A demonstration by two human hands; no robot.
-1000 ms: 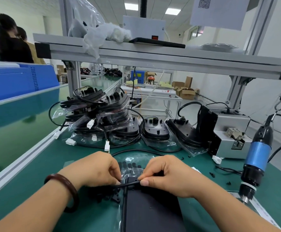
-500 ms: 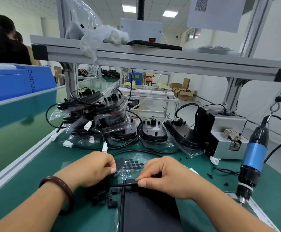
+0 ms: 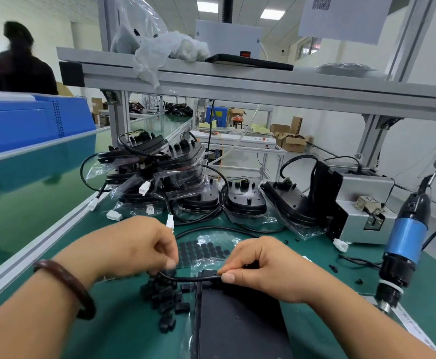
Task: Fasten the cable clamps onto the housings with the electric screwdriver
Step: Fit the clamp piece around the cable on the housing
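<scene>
The bench top (image 3: pixel 123 332) is a matt green mat, edged by a rail (image 3: pixel 30 257) of dull brushed aluminium, like the shelf frame (image 3: pixel 237 86) above. The housing (image 3: pixel 237 322) is smooth, matt black plastic, and the cable clamps (image 3: pixel 165 299) beside it are the same dull black plastic. The cable (image 3: pixel 185 278) looks smooth and faintly shiny. Clear glossy film bags (image 3: pixel 100 172) wrap the stacked housings (image 3: pixel 183 156). The electric screwdriver (image 3: pixel 407 239) has a satin blue body between black plastic ends. The bracelet (image 3: pixel 66 281) is dark, polished and wood-like.

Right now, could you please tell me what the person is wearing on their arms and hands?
Both forearms are bare, no sleeves showing. The left hand and right hand are ungloved, no rings visible. A smooth dark reddish-brown round bangle circles the left wrist.
</scene>
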